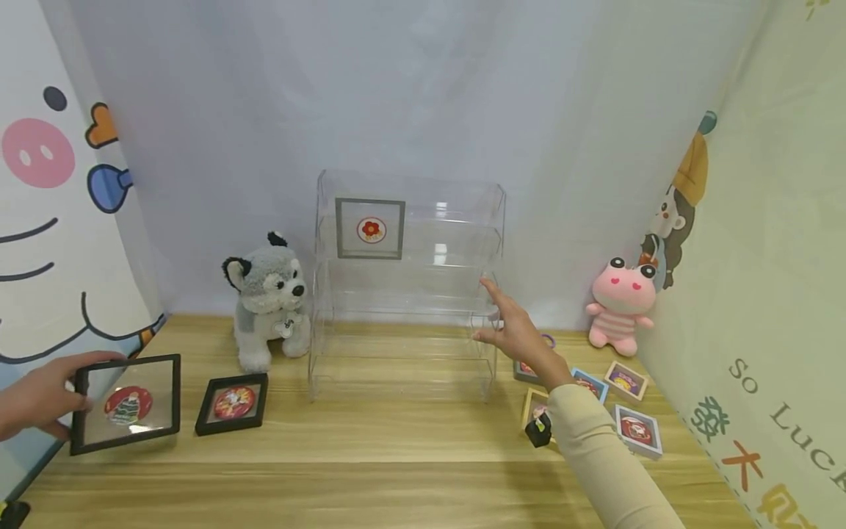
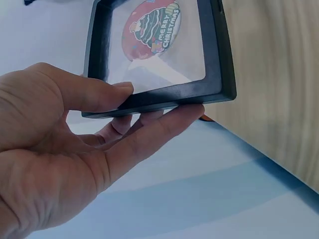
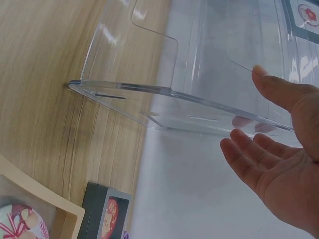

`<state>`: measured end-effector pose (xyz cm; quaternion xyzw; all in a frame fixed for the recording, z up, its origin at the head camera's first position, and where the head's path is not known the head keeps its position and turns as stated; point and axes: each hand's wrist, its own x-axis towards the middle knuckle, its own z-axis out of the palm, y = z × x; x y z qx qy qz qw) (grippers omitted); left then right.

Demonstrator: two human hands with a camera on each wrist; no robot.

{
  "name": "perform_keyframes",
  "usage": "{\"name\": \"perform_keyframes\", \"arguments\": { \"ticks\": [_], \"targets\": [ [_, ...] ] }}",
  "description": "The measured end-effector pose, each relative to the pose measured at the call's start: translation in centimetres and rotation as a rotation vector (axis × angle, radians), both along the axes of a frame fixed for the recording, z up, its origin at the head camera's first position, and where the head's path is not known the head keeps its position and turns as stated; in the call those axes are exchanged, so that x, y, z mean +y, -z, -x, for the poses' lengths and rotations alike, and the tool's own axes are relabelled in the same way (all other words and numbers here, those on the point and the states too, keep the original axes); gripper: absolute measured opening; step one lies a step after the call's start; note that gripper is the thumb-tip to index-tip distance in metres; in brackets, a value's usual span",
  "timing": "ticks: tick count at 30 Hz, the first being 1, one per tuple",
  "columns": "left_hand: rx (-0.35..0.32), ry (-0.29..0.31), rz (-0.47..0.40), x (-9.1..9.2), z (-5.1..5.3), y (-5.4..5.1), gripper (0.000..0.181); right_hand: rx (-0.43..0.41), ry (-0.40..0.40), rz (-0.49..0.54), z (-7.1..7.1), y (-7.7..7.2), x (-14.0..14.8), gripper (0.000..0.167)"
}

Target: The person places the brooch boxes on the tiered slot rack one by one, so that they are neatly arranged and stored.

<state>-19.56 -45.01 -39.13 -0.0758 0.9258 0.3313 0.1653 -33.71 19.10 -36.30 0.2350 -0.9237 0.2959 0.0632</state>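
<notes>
Pinched between the thumb and fingers of our left hand is a square black-rimmed frame with a transparent pane; its round red badge bears a green tree and, in the left wrist view, the words "Merry Christmas". We see the thumb laid on the front of the rim. Taking the clear plastic tiered rack as the dial's centre, we find this held frame toward 8 o'clock, near the left edge of the pale wooden tabletop. Between it and the rack, also toward 8 o'clock, lies a second square black frame with a round red badge. Our right hand, toward 4 o'clock, has its thumb and fingers spread beside the rack's side panel; whether they touch it we cannot tell. Toward 11 o'clock, the rack bears a grey square frame with a red flower badge. We place a grey-and-white plush dog at 9 o'clock, a pink plush frog at 3, and small coloured frames toward 4.
</notes>
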Motion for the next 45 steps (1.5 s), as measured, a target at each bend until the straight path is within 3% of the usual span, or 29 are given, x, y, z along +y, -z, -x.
{"name": "perform_keyframes", "arguments": {
  "ticks": [6,11,16,23,34,41,45],
  "targets": [
    [0.144,0.046,0.007,1.0,-0.2,-2.4,0.071,0.003,-0.005,0.001,0.2,-0.1,-0.1,0.098],
    [0.245,0.095,0.003,2.1,-0.1,-4.4,0.085,0.006,-0.004,0.006,0.2,-0.4,-0.2,0.097],
    [0.3,0.141,0.017,4.0,0.5,-6.4,0.072,0.004,-0.003,0.009,0.3,-0.4,-0.1,0.097],
    [0.379,0.185,0.011,7.0,1.6,-8.8,0.069,0.0,-0.001,0.009,0.4,-0.3,0.0,0.098],
    [0.47,0.299,-0.038,12.1,3.4,-11.4,0.067,-0.018,0.001,0.017,0.2,0.3,-0.1,0.098],
    [0.568,0.347,-0.014,15.8,5.2,-12.6,0.066,0.009,0.008,0.007,0.3,0.2,0.1,0.099],
    [0.58,0.362,-0.022,17.7,6.0,-13.3,0.065,0.009,0.001,0.004,0.3,0.1,0.1,0.099]
  ]
}}
